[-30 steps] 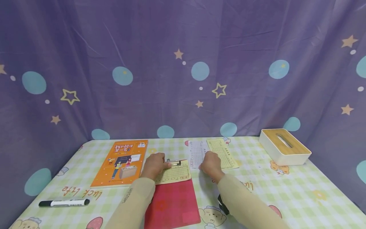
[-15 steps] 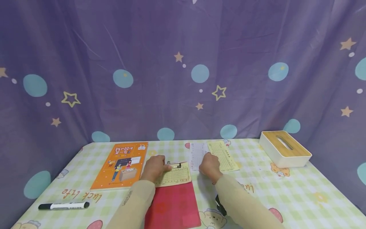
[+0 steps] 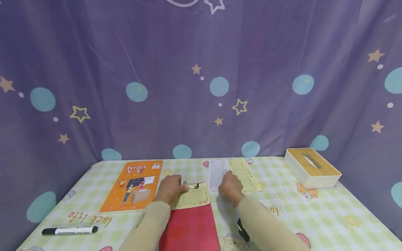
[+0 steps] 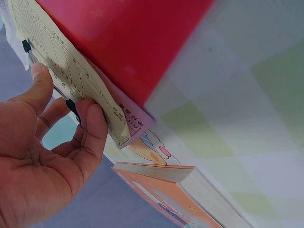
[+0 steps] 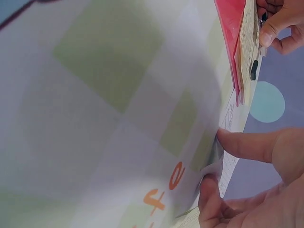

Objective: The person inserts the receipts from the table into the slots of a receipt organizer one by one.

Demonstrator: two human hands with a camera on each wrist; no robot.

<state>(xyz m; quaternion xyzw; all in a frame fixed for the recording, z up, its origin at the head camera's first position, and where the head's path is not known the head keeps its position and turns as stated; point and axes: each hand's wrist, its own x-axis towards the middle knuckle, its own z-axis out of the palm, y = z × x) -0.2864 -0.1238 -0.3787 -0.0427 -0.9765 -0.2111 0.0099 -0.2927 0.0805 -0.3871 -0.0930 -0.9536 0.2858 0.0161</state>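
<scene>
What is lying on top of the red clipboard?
A yellow gridded paper slip lies across the red clipboard near its metal clip; the left hand covers its left end.

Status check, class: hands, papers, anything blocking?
Left hand pinching clipboard clip. Right hand pinching white slip. Nothing blocking.

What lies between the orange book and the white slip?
In the head view: the left hand on the clip of the red clipboard with its yellow sheet.

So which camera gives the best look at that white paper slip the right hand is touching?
The head view: the white slip lies whole beside the right hand. The right wrist view shows only its edge, pinched between thumb and fingertip. The left wrist view shows at most a white corner.
</scene>
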